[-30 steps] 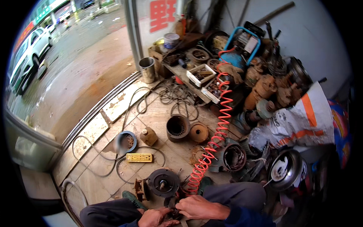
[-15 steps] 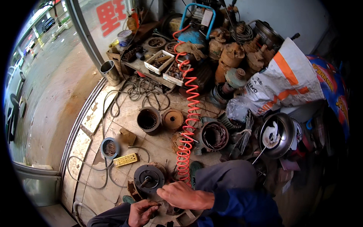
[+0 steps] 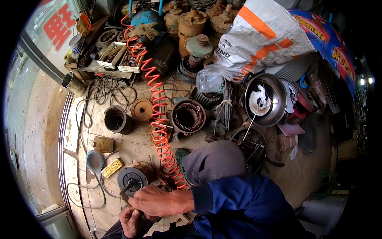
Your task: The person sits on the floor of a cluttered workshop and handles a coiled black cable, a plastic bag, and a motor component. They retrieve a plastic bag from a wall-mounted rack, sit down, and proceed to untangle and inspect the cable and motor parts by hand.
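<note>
**A:** ok so in the head view, where's the motor [image 3: 131,180]? And what are the hands up to?

**B:** Black-faced motor's on the tiled floor [image 3: 137,147], shaft toward us. Left hand [image 3: 132,224] sits at 6 o'clock from it, right hand [image 3: 156,200] between 4 and 5, partly in front of the left.

**A:** Grip?

**B:** Fingers look curled on both, but I honestly can't tell if either grip is clamped on anything. There's a small dark bit by the right fingertips, too blurry to call.

**A:** Anything round the motor?

**B:** Yellow power strip [image 3: 112,168] at about 10 o'clock, just beside it. Hollow dark cylinder [image 3: 127,124] near 12, red coiled hose [image 3: 162,148] around 1, steel pan [image 3: 279,104] well apart at 2.
</note>
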### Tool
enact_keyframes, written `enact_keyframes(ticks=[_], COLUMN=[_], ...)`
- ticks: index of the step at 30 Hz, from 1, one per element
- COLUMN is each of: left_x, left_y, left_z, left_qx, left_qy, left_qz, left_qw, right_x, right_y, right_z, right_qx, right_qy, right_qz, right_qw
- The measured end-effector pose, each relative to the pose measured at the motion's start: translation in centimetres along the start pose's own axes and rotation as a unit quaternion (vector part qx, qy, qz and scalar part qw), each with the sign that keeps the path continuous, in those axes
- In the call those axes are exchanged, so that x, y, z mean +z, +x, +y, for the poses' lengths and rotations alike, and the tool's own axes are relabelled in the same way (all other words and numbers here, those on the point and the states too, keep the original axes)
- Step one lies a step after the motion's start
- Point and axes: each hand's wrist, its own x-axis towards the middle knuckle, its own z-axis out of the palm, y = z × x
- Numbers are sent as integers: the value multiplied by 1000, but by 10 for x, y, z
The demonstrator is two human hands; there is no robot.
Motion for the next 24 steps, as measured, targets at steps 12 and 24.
enact_keyframes(ticks=[12,24], left_x=[-14,-37], left_y=[-5,-66], left_z=[-36,-6], left_qx=[73,167], left_qy=[-103,348], left_qz=[52,235], left_qw=[991,892], right_x=[21,15], right_y=[-9,16], right_z=[1,-54], right_qx=[-216,-156], right_qy=[-43,-127], right_qz=[308,177], right_qw=[926,963])
